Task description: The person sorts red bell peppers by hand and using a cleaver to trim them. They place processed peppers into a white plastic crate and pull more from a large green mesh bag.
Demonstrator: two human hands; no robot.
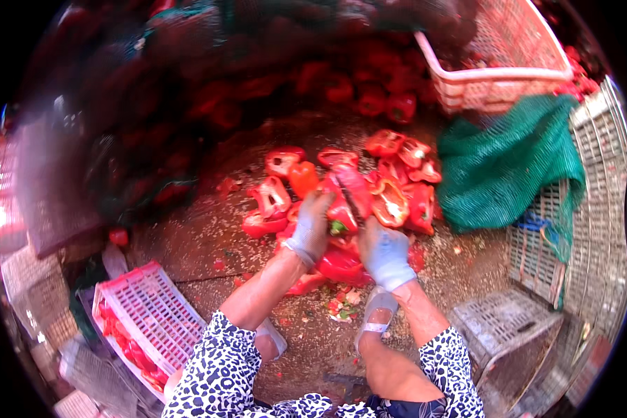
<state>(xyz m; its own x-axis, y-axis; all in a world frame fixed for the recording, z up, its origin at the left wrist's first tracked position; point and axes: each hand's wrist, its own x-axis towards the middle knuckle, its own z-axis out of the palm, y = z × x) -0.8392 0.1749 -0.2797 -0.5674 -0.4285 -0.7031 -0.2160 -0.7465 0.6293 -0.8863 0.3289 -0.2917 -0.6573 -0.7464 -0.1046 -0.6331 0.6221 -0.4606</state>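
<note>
A red bell pepper (339, 209) with a green stem end sits in front of me, above a heap of cut peppers. My left hand (312, 226), in a pale glove, has its fingers curled round the pepper's left side. My right hand (385, 254), also gloved, is closed close to the pepper's lower right; what its fingers hold is hidden. A dark slit runs down beside the pepper, and I cannot tell whether it is a gap or a blade. Round both hands lie opened red pepper pieces (391, 203), some showing pale insides.
Seeds and scraps (343, 306) litter the brown floor between my feet. On the left a tilted pink-white crate (160, 317) holds red pieces. A green mesh sack (508, 164) lies at right, below an orange crate (505, 80). A grey crate (505, 324) stands near right; whole peppers (400, 108) lie beyond.
</note>
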